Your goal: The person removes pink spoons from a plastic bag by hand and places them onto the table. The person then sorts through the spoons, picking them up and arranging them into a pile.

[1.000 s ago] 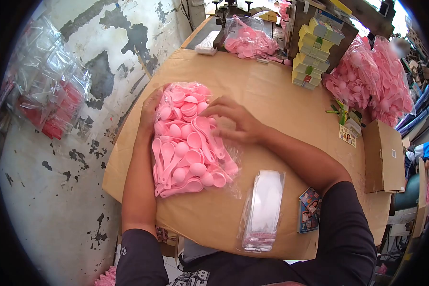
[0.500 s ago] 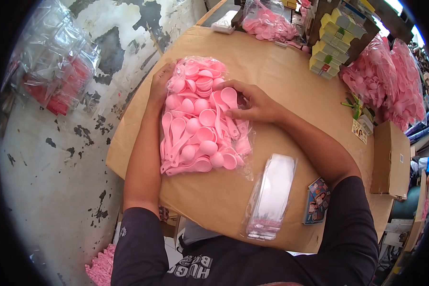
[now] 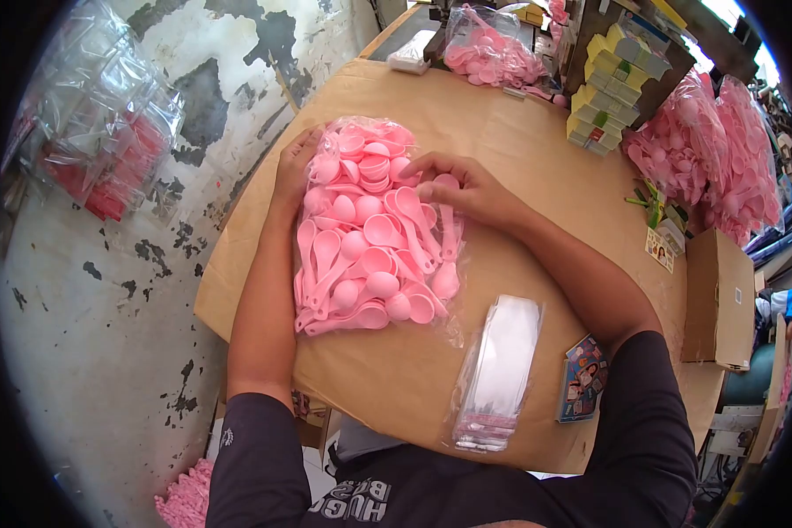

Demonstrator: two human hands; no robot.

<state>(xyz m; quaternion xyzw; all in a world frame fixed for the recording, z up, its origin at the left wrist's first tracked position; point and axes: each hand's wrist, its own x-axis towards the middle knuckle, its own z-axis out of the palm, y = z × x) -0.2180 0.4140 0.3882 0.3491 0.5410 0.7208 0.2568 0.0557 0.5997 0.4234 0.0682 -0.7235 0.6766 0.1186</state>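
Observation:
A clear plastic bag of pink measuring spoons (image 3: 365, 233) lies on the brown paper-covered table in front of me. At its upper left edge my left hand (image 3: 297, 167) grips the side of the bag, with its fingertips partly hidden behind the plastic. My right hand (image 3: 466, 187) reaches over the upper right part of the bag, its thumb and bent fingers apart and touching the plastic over the spoons. Beneath that hand, one spoon's bowl shows near the palm. Closer to me lies a stack of flat white plastic sleeves (image 3: 506, 352).
Small printed cards (image 3: 583, 378) lie by my right elbow. An open cardboard box (image 3: 717, 299) stands at the right edge. Stacked yellow boxes (image 3: 603, 101) and bags of pink spoons (image 3: 493, 53) are at the back. More filled bags (image 3: 713, 154) hang at right; clear plastic bags (image 3: 106, 114) hang on the left wall.
My right hand's fingers have shifted slightly left and bent over the bag. Spoons at the bag's upper right have moved and lie differently. My left hand stays at the bag's side.

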